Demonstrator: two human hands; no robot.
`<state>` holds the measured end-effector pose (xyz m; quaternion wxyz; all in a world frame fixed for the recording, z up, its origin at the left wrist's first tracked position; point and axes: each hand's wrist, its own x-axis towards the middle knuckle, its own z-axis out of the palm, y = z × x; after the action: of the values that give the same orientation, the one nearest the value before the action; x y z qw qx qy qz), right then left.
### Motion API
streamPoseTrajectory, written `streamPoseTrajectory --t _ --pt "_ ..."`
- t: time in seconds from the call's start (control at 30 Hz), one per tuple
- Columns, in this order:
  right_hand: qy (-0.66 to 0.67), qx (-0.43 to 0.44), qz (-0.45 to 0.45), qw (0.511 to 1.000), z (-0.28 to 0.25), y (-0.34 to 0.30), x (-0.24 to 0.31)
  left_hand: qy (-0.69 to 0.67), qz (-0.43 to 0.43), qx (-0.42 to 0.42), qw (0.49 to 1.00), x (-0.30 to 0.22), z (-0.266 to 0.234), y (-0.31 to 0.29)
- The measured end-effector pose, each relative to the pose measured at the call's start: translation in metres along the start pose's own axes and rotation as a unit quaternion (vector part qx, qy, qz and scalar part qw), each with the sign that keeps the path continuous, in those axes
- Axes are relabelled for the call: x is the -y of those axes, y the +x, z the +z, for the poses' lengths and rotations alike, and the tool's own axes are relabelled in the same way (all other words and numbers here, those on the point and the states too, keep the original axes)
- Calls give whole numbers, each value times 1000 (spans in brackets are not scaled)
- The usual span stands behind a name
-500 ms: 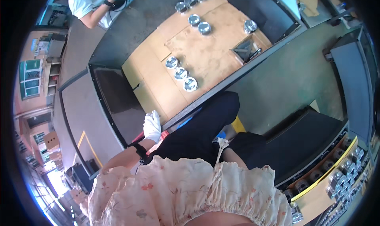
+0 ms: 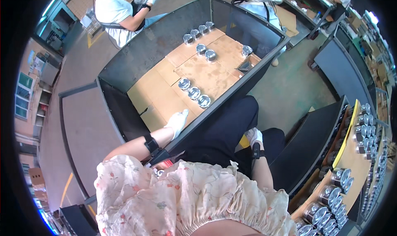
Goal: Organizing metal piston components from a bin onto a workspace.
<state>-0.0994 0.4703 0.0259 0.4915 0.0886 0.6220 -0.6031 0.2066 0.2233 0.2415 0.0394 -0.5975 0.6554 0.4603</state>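
My left hand (image 2: 177, 123), in a white glove, reaches over the near wall of a dark metal bin (image 2: 231, 96). Its fingers are stretched out above the cardboard lining, and nothing shows in them. Closest to it is a row of three shiny metal pistons (image 2: 194, 93) standing on the cardboard (image 2: 159, 85). Beyond that row stand a pair of pistons (image 2: 201, 49), several more along the far wall, and a single piston (image 2: 247, 50) at the right. My right hand (image 2: 254, 136), also gloved, is low beside my dark trousers; its fingers are too hidden to read.
At my right, a rack with a yellow edge (image 2: 346, 132) carries many shiny pistons (image 2: 317, 214) on cardboard. A dark panel (image 2: 308, 143) stands beside it. Two people in white gloves (image 2: 120, 14) work beyond the bin. A grey metal frame (image 2: 62, 124) is at the left.
My left hand has moved forward and right, over the bin's edge. My right hand has come into view beside my leg. The head view has shifted, showing more of the far side and the rack.
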Motion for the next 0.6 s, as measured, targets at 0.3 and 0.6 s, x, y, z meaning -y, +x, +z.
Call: streamPoseTrajectory --t 0.3,0.6 --pt "20 -97 -274 957 64 -93 132 -134 70 89 984 -50 -76 -87" --pt "-58 138 -371 917 156 -207 311 -358 -57 262 894 -152 -163 -130"
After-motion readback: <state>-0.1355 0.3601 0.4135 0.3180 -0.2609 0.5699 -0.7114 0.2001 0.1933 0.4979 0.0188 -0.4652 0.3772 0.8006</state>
